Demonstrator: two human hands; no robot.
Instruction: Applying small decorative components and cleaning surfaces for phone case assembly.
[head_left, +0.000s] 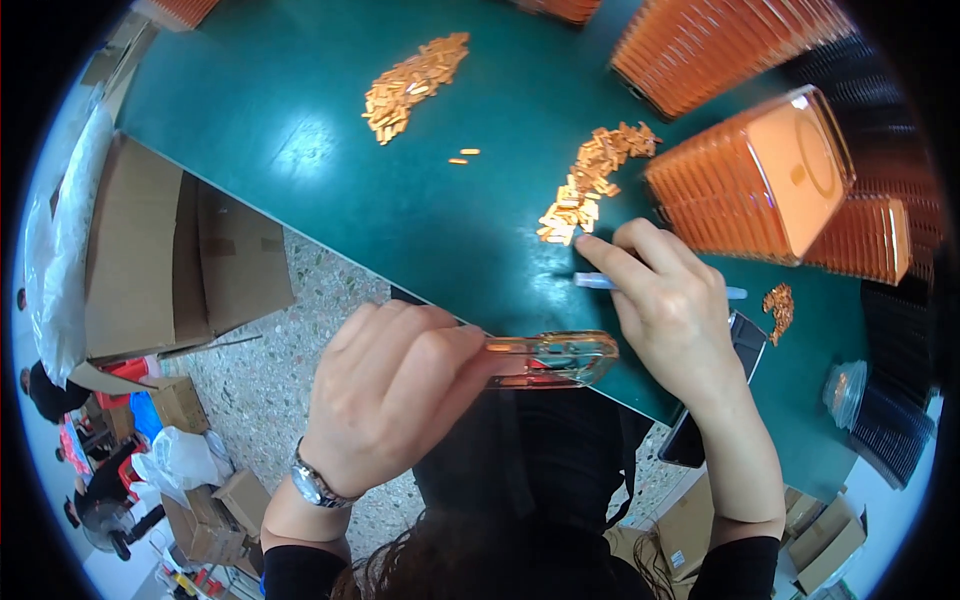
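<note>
My left hand [400, 385] is closed round one end of a clear orange phone case [560, 350], held edge-on just over the table's near edge. My right hand [665, 295] has its index finger stretched to the near end of a pile of small orange-gold pieces [572, 210]. A slim pale-blue pen-like stick [597, 281] passes beneath that hand's fingers and comes out on its far side, seemingly gripped in them. Whether the index fingertip touches a piece is too fine to tell.
The green table [330, 200] bears another pile of pieces [415, 85], a small coppery heap [778, 310] and stacked orange phone cases [715, 190]. A dark flat device [685, 440] lies at the near edge by my right wrist. An open cardboard box [140, 240] stands left.
</note>
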